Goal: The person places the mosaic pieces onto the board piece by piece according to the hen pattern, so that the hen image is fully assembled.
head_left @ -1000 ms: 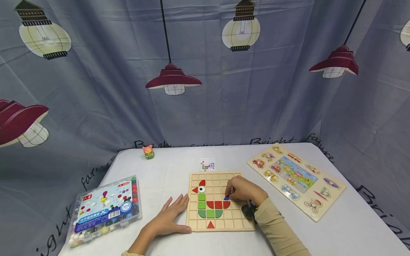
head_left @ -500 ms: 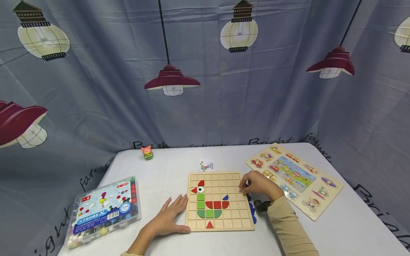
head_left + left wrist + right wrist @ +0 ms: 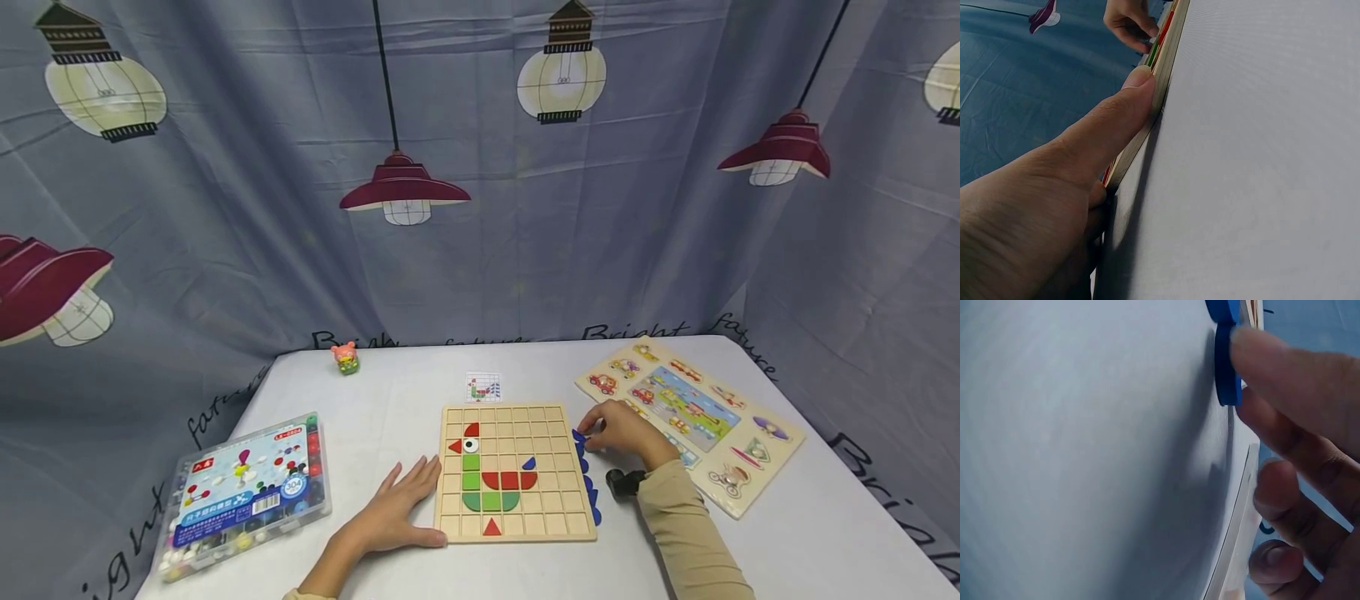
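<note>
The wooden grid board (image 3: 551, 525) lies on the white table, bearing red, green and blue tiles and a round eye tile (image 3: 471, 445). One blue tile (image 3: 529, 463) sits in a cell above the red row. My left hand (image 3: 397, 504) rests at the board's left side, fingers spread, with its thumb (image 3: 1125, 106) against the near edge. Just beyond the board's far right part, my right hand (image 3: 618, 429) pinches a blue tile (image 3: 1227, 369) between thumb and index finger at the top of a column of blue tiles (image 3: 588, 483). Its other fingers are bent and hold nothing.
Behind the board lies a small pattern card (image 3: 483, 387). A vehicle picture puzzle (image 3: 690, 425) lies to the right, and a clear box of coloured balls (image 3: 247, 492) to the left. A small pink-topped figurine (image 3: 346, 357) stands near the back edge.
My right hand has let go of a blue tile on the board and moved right to the blue column, where it now takes hold of another. My left hand stays in place.
</note>
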### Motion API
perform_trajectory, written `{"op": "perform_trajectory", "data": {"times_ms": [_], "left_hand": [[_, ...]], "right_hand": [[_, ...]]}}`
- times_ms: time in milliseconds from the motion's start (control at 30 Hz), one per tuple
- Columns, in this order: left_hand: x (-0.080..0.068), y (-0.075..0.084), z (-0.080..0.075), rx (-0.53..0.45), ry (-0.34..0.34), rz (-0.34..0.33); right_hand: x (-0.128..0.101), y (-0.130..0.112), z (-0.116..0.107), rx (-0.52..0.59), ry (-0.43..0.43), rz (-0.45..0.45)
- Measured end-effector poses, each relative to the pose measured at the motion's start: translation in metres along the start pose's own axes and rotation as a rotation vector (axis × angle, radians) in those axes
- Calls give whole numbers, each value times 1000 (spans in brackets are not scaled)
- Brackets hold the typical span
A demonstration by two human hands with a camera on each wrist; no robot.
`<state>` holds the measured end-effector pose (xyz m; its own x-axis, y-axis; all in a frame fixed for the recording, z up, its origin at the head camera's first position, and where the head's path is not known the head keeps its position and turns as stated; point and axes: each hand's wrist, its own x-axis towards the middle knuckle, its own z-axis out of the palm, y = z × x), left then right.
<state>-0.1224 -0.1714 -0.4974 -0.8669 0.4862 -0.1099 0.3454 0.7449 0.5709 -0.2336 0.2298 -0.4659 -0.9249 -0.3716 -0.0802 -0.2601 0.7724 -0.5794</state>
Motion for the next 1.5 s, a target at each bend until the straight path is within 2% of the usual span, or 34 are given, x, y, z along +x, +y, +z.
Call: {"op": "perform_trajectory", "data": {"times_ms": [233, 567, 1100, 1500], "left_hand": [[-2, 1, -1, -8, 5, 9], [-1, 4, -2, -15, 3, 4], [-1, 4, -3, 0, -1, 4], [0, 1, -2, 5, -5, 3]], "right_hand": [[0, 2, 1, 34, -17, 14], [-5, 8, -5, 25, -19, 64], [-4, 8, -6, 9, -48, 9], [-1, 6, -8, -40, -40, 66]]}}
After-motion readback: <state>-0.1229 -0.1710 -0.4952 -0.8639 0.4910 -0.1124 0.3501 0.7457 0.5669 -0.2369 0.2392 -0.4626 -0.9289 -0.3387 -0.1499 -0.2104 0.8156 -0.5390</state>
